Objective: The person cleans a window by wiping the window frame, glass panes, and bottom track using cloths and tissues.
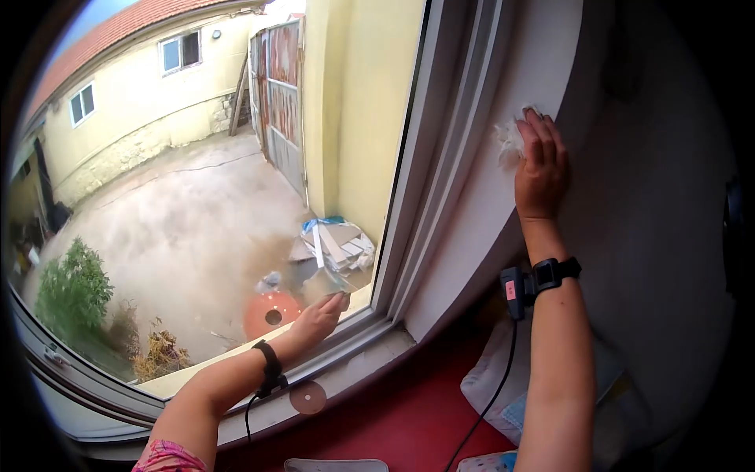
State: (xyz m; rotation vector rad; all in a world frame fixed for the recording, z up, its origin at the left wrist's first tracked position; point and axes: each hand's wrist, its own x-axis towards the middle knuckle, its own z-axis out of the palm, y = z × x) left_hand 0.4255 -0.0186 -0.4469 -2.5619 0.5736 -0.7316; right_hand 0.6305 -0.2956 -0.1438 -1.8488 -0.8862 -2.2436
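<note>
Pictured: two hands (pixel 543 161), two black wristbands (pixel 569 268), one crumpled white wad (pixel 508 141), two building windows (pixel 82 104) and one green bush (pixel 76 283).

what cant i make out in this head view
In the head view:
- White wad: partly hidden by the right hand
- Inside of the left hand: hidden by its back
- Pink label: writing too small to read
- Pale object at the bottom: cut off by the lower edge
</note>
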